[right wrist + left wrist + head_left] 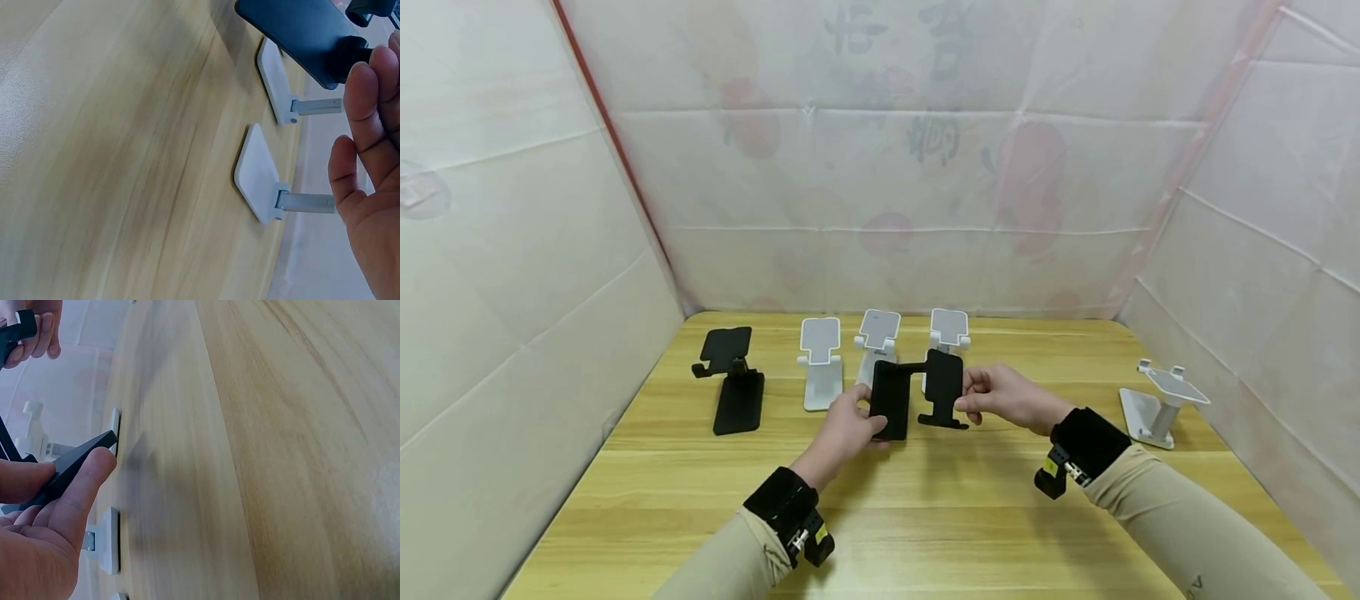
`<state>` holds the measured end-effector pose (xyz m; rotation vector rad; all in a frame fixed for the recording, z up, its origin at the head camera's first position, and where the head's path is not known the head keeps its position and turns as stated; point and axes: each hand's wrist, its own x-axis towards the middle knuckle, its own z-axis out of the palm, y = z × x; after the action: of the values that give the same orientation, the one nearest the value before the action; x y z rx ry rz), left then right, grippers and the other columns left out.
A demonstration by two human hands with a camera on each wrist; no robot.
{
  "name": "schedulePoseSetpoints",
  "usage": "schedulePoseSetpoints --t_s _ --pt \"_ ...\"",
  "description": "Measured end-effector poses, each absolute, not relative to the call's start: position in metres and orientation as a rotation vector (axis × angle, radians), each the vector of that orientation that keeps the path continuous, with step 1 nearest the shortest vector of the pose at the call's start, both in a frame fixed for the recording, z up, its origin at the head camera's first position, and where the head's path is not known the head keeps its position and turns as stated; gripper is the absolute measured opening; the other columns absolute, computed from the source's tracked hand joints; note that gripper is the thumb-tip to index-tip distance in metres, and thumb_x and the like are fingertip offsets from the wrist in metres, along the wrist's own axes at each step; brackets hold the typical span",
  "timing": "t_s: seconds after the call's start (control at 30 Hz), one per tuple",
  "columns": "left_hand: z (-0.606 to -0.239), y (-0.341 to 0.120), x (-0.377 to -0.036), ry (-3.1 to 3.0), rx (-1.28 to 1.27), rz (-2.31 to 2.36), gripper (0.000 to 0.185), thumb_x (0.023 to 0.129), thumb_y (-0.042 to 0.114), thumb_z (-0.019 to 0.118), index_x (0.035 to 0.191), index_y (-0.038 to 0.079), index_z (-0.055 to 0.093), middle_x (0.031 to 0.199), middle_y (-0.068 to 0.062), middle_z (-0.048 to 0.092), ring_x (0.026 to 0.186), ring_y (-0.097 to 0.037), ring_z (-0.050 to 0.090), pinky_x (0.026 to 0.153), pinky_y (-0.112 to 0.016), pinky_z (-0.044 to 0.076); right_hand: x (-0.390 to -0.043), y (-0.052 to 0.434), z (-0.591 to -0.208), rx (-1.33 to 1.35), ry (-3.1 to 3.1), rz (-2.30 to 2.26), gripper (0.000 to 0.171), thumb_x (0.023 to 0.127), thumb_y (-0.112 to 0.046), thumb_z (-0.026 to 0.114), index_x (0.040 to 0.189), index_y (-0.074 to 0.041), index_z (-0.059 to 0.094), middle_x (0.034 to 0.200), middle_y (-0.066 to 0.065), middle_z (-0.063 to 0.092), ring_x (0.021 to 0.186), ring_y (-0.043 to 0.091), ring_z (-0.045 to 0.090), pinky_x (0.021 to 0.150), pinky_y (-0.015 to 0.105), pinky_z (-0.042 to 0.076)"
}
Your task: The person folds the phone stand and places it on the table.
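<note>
A black phone stand [890,408] is held up over the table between both hands, its flat base at left and its cradle plate [945,383] at right. My left hand [842,429] grips the base, thumb on its face and fingers behind; the left wrist view shows the base [78,464] between thumb and fingers. At the plate's right edge, my right hand [1006,396] pinches it with thumb and fingertips. The right wrist view has the base [300,34] beyond the right hand's fingers [364,103], with most of the plate out of frame.
Three white phone stands stand behind the hands, including one at the left [822,387]. Another black stand [739,404] is farther left, and a white one [1150,417] stands near the right edge of the wooden table [970,525]. Pale sheet walls [880,275] enclose the table's back and sides.
</note>
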<state>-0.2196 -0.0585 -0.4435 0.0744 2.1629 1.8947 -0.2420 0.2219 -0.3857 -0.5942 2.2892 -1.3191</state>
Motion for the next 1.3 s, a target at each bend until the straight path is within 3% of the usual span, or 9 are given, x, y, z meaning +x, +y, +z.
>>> schedulePoseSetpoints --t_s 0.07,0.3,0.7,0.8,0.97,1.1,1.3 --pt "-0.443 -0.059 -0.219 2.168 0.08 1.892 0.028 0.095 -0.009 0.061 0.119 -0.003 0.047 0.108 -0.03 0.064 0.092 -0.034 0.072 0.074 -0.043 0.067 -0.242 0.221 -0.386 -0.598 2.287 -1.322 0.02 0.101 -0.016 0.066 0.094 -0.002 0.055 0.076 0.007 0.064 0.077 0.034 0.064 0.08 0.036 0.054" --pt "-0.446 -0.059 -0.218 2.165 0.083 1.878 0.029 0.095 -0.009 0.062 0.118 -0.002 0.046 0.1 -0.027 0.063 0.084 -0.031 0.073 0.076 -0.044 0.067 -0.241 0.22 -0.388 -0.583 2.292 -1.333 0.017 0.101 -0.015 0.066 0.095 -0.003 0.056 0.076 0.006 0.064 0.084 0.051 0.06 0.077 0.033 0.054" --pt "-0.444 -0.059 -0.217 2.169 0.061 1.865 0.031 0.097 -0.007 0.062 0.123 -0.002 0.046 0.097 -0.026 0.066 0.084 -0.033 0.073 0.075 -0.043 0.067 -0.241 0.216 -0.394 -0.573 2.342 -1.349 0.019 0.101 -0.016 0.067 0.096 -0.001 0.057 0.075 0.008 0.064 0.077 0.037 0.062 0.071 0.03 0.051" --pt "-0.443 -0.059 -0.217 2.165 0.052 1.878 0.029 0.096 -0.007 0.062 0.121 -0.002 0.047 0.103 -0.026 0.065 0.087 -0.03 0.073 0.075 -0.043 0.067 -0.241 0.214 -0.394 -0.574 2.368 -1.344 0.018 0.1 -0.016 0.067 0.095 -0.003 0.058 0.076 0.01 0.065 0.076 0.037 0.062 0.068 0.028 0.047" --pt "-0.442 -0.06 -0.217 2.162 0.055 1.891 0.026 0.097 -0.007 0.061 0.118 -0.003 0.048 0.113 -0.029 0.064 0.097 -0.033 0.072 0.076 -0.044 0.067 -0.241 0.213 -0.395 -0.59 2.419 -1.312 0.017 0.101 -0.016 0.067 0.093 -0.005 0.057 0.079 0.019 0.067 0.072 0.025 0.061 0.064 0.029 0.043" --pt "-0.442 -0.061 -0.217 2.17 0.058 1.888 0.027 0.096 -0.007 0.061 0.12 -0.002 0.047 0.109 -0.029 0.065 0.098 -0.033 0.071 0.076 -0.044 0.067 -0.24 0.212 -0.397 -0.596 2.453 -1.299 0.017 0.1 -0.016 0.067 0.092 -0.005 0.057 0.082 0.026 0.067 0.071 0.021 0.06 0.065 0.03 0.042" --pt "-0.442 -0.062 -0.217 2.17 0.065 1.89 0.027 0.097 -0.007 0.061 0.119 -0.002 0.047 0.108 -0.028 0.065 0.098 -0.032 0.07 0.077 -0.044 0.067 -0.24 0.209 -0.4 -0.576 2.502 -1.297 0.018 0.1 -0.017 0.068 0.091 -0.005 0.058 0.077 0.015 0.067 0.071 0.02 0.059 0.063 0.026 0.041"
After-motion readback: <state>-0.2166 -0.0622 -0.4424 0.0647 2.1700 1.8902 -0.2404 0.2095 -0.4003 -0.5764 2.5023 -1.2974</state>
